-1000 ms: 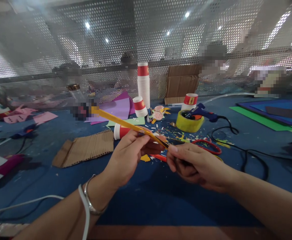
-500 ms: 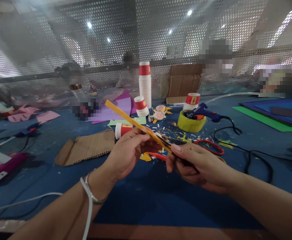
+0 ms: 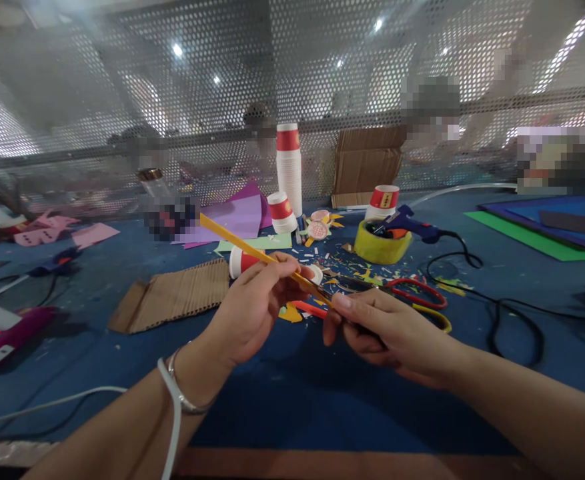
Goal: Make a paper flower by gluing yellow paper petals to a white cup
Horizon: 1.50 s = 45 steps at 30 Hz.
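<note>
A narrow yellow paper strip [image 3: 235,241] runs slantwise between my two hands, its far end sticking out to the upper left. My left hand [image 3: 259,300] pinches it around the middle with thumb and fingers. At the near end, my right hand [image 3: 387,327] is closed, its thumb pressed on the strip. A thin dark metal tool shows beside the strip at the right fingertips; most of it is hidden in the palm. Just beyond my right hand lie scissors with a red and a yellow handle loop [image 3: 417,292]. Under the strip, a red-and-white paper cup [image 3: 242,261] lies on its side.
Corrugated cardboard [image 3: 177,293] lies on the left. A stack of paper cups [image 3: 289,173] stands at the back, near a yellow tape roll [image 3: 383,248] with a blue glue gun [image 3: 415,225] resting on it. Paper scraps and black cable [image 3: 497,320] spread across the blue table.
The strip has shifted a little down and left. My right hand has moved slightly left, closer to my left hand, uncovering more of the scissors' yellow handle.
</note>
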Each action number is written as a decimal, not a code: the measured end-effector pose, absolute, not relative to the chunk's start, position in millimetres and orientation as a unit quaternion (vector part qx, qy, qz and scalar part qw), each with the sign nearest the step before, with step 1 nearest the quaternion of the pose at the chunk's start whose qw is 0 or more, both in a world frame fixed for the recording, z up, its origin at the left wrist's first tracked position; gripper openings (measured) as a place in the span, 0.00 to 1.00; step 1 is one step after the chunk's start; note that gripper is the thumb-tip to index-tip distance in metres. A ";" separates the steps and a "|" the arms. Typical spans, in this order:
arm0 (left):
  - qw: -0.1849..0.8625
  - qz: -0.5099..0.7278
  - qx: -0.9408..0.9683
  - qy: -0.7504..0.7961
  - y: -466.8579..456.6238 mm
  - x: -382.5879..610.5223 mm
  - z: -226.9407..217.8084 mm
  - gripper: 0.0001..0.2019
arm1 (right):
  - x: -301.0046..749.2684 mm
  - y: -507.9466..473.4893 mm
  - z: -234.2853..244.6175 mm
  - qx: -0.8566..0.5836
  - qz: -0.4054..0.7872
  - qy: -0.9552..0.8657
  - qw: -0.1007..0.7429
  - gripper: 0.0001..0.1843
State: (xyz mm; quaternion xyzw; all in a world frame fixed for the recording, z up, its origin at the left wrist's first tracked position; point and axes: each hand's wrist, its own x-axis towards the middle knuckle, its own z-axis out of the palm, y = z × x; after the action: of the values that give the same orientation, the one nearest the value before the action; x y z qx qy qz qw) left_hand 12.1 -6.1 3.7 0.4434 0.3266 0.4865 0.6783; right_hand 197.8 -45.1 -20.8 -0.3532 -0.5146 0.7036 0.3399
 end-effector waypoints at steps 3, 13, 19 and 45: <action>0.661 0.491 0.459 0.333 -5.9 10.9 3.4 0.04 | 197.0 -44.5 -21.0 -0.363 0.696 -0.517 0.342 0.29; 0.686 0.442 0.441 0.373 -8.3 9.9 8.2 0.13 | 196.1 -39.1 -31.2 -0.440 0.611 -0.571 0.329 0.30; 0.666 0.457 0.436 0.397 -5.1 7.8 5.6 0.15 | 199.7 -38.4 -32.2 -0.449 0.543 -0.635 0.317 0.30; 0.624 0.493 0.516 0.317 -6.1 8.7 0.7 0.11 | 196.4 -42.5 -28.0 -0.430 0.587 -0.586 0.357 0.29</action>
State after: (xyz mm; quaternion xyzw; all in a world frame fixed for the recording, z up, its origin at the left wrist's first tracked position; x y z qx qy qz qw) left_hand 8.7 -6.1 0.7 0.5164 0.3175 0.4928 0.6243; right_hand 196.4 -42.5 -28.0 -0.4300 -0.5860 0.5869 0.3567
